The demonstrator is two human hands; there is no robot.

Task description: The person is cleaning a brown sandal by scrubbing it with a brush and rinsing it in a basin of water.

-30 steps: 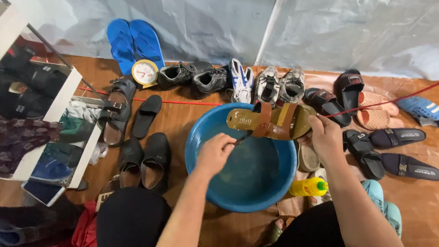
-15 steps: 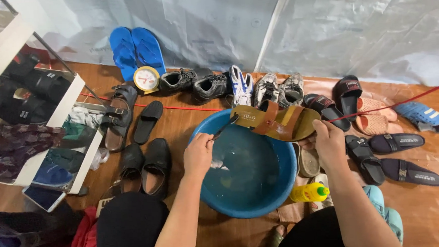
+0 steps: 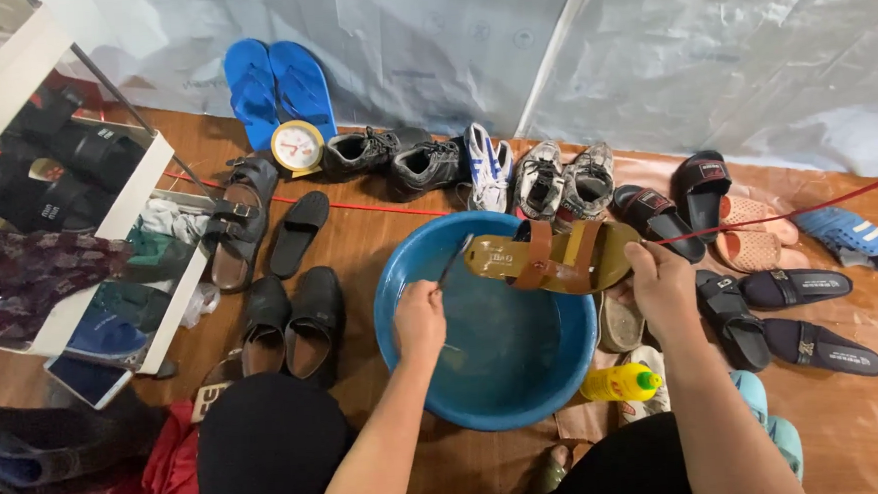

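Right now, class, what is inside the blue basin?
Inside the blue basin: water and the left hand holding a thin brush. The tan sandal covers part of the far rim.

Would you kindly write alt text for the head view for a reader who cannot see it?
A person's right hand holds a tan sandal with brown straps over a blue basin, while the left hand holds a thin brush at the sandal's end. Shoes, slippers and a yellow bottle lie around on the brown floor.

We look steeply down from the head camera, close above the blue basin (image 3: 405, 364), facing the plastic-sheeted wall (image 3: 429, 47) beyond it.
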